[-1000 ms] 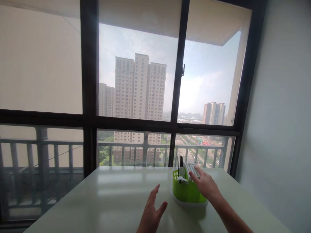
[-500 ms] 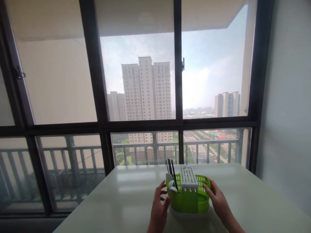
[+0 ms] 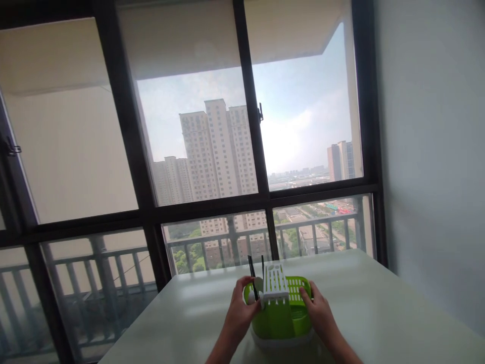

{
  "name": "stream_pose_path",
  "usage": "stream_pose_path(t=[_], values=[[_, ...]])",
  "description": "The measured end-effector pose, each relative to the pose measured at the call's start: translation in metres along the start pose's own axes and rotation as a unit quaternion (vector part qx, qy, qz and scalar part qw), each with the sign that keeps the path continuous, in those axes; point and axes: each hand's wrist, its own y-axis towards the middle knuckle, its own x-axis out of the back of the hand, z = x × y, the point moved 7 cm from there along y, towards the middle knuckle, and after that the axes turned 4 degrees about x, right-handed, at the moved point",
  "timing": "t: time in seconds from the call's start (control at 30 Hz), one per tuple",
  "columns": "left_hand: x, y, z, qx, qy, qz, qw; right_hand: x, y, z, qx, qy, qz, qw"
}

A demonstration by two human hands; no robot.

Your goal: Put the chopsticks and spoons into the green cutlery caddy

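Gripping the green caddy (image 3: 278, 323) by its right rim, our right hand (image 3: 320, 308) is clamped with the thumb inside. Our left hand (image 3: 239, 309) curls around the left end, beside the black chopsticks (image 3: 251, 270) and white spoons (image 3: 258, 284) (whether it squeezes, we cannot tell). We see the caddy upright on the table (image 3: 204, 298), before the window (image 3: 204, 201).
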Motion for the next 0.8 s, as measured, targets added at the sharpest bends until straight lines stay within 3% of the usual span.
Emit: stream_pose_path(t=[0.23, 0.37, 0.43, 0.63, 0.8], values=[[-0.001, 0.006, -0.029, -0.043, 0.078, 0.053, 0.995, 0.0, 0.002, 0.004, 0.027, -0.005, -0.018, 0.999], [-0.004, -0.004, -0.038, -0.048, -0.02, 0.177, 0.983, 0.0, 0.004, 0.002, 0.037, 0.006, -0.033, 0.999], [-0.005, -0.01, -0.041, -0.049, -0.024, 0.203, 0.978, 0.0, 0.005, 0.0, 0.039, 0.008, -0.04, 0.998], [-0.014, -0.022, -0.038, -0.065, 0.067, 0.099, 0.991, 0.0, 0.008, -0.001, 0.031, 0.036, -0.027, 0.998], [-0.014, -0.019, -0.03, -0.055, 0.083, 0.053, 0.994, 0.004, 0.009, -0.003, 0.01, 0.056, -0.011, 0.998]])
